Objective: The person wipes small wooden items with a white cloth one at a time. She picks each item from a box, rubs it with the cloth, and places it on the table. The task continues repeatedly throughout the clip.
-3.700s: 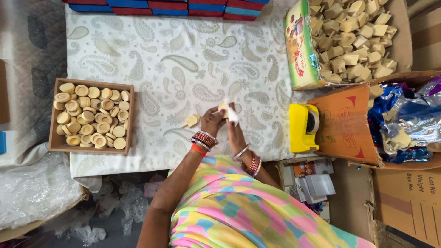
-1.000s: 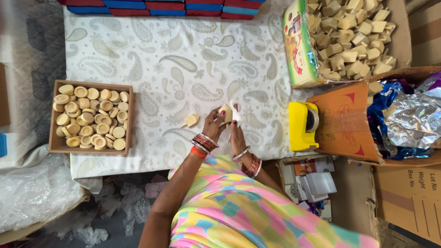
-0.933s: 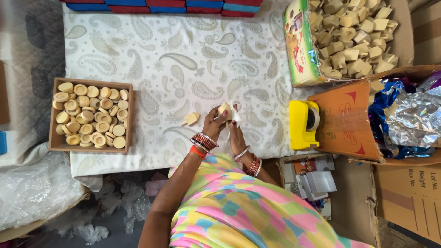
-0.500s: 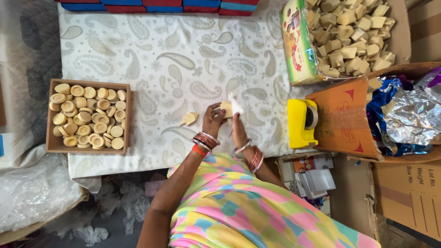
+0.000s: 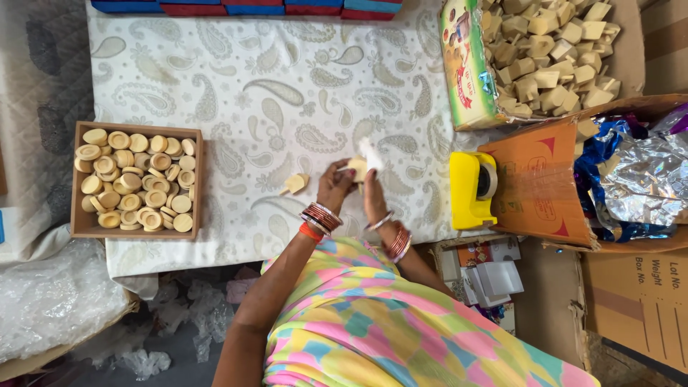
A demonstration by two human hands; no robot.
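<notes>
While pinched between both hands near the middle of the table, small wooden piece [image 5: 354,167] held just above the cloth, pale and rounded, partly hidden by fingers. White scrap [image 5: 370,153] (paper or cloth, hard to tell which) pressed against its right side. Left hand [image 5: 335,188] closed around the piece from the left, fingertips curled on it. Right hand [image 5: 373,195] closed on the scrap and the piece from the right, thumb side up. Red and metal bangles on both wrists.

Just left of the hands, lying loose on the cloth, second wooden piece [image 5: 295,183], with a short peg sticking out. Underneath it all, paisley tablecloth [image 5: 236,79], white with grey figures. Further left, well apart from the hands, wooden tray [image 5: 136,129] packed with round wooden discs [image 5: 132,178]. To the right of the hands, near but not touching, yellow tape dispenser [image 5: 471,189] standing at the table edge. Beyond it, open orange carton [image 5: 541,183] with crumpled silver and blue foil [image 5: 638,179] inside. At the upper right, large box of wooden blocks [image 5: 552,50], heaped and pale. Along the far edge, row of blue and red boxes [image 5: 236,7].
</notes>
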